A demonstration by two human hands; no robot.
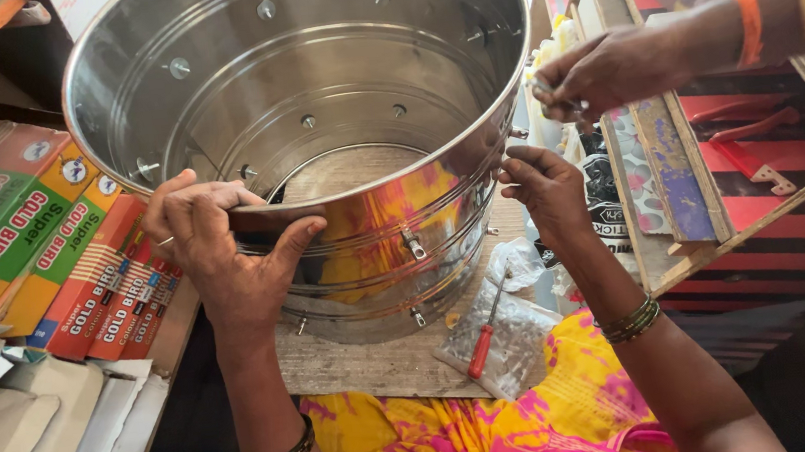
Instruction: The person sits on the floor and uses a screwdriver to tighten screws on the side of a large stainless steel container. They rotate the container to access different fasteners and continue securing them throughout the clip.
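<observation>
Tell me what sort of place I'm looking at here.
Probably a small metalware assembly workshop. The left hand grips the rim of a bottomless steel drum studded with bolts; the right hand touches its side. A red-handled screwdriver lies on a bag of hardware, with stacked cartons beside.

A wooden board (pixel 357 365) carries the steel drum (pixel 311 116) and a screwdriver (pixel 483 342).

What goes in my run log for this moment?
left hand: grips steel drum rim | right hand: touches drum side | screwdriver: on board
</observation>
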